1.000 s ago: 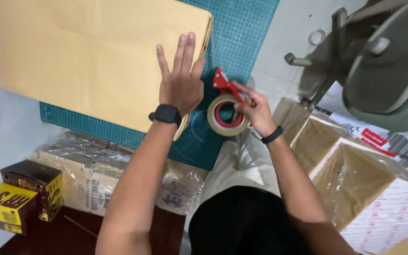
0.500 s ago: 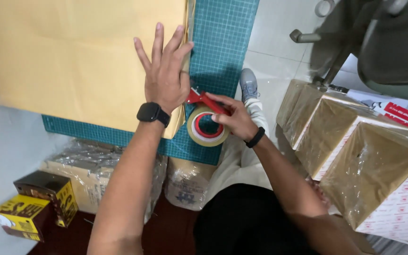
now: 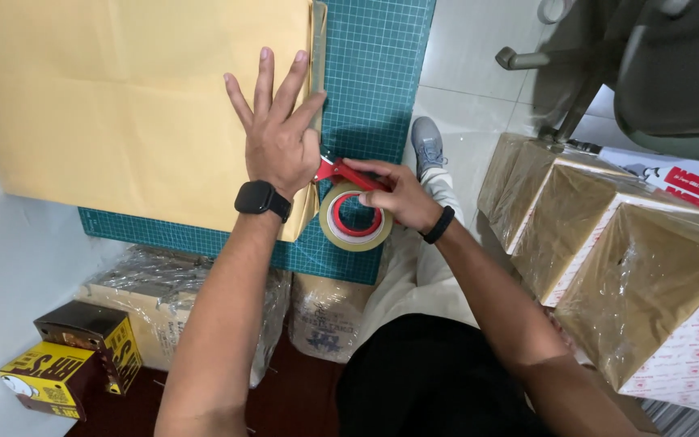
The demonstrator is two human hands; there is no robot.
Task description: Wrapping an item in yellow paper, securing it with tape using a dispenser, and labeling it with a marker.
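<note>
Left hand (image 3: pixel 278 150), fingers splayed flat, pins the brown paper sheet (image 3: pixel 123 105) on the green cutting mat (image 3: pixel 374 73); right hand (image 3: pixel 398 194) grips the red tape dispenser (image 3: pixel 353 214) at the sheet's edge, steadying it for taping.

We see plastic-wrapped bundles (image 3: pixel 147 299) under the table edge, yellow-and-brown cartons (image 3: pixel 74 364) at lower left, open cardboard boxes (image 3: pixel 608 243) lined with clear film on the right, an office chair (image 3: pixel 649 65) on pale floor tiles (image 3: pixel 479 57).
</note>
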